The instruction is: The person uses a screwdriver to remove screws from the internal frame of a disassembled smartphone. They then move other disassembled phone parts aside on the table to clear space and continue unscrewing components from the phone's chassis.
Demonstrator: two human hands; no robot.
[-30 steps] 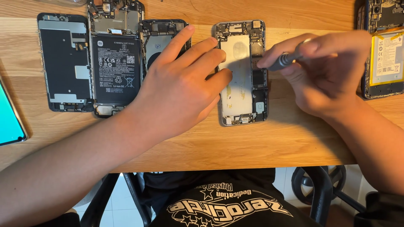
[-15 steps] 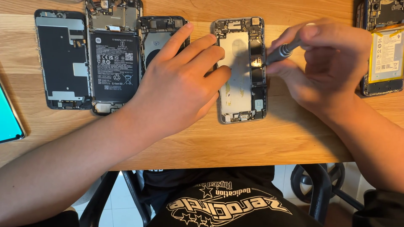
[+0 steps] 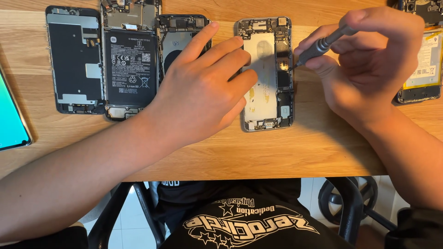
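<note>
black battery label [image 3: 130, 67] upper left | teal screen [image 3: 11, 115] left edge (cropped) | yellow label [image 3: 427, 60] right

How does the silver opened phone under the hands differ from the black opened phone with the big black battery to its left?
The silver opened phone shows a pale bare plate and no battery; the black opened phone is filled by a black battery. The left hand rests on the silver one and the right hand brings a screwdriver to it; the black one lies untouched. Both lie flat, open.

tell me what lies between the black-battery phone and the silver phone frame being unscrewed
In the head view, a third opened phone with a dark back lies between them, largely covered by the left hand, which steadies the silver phone frame.
</note>
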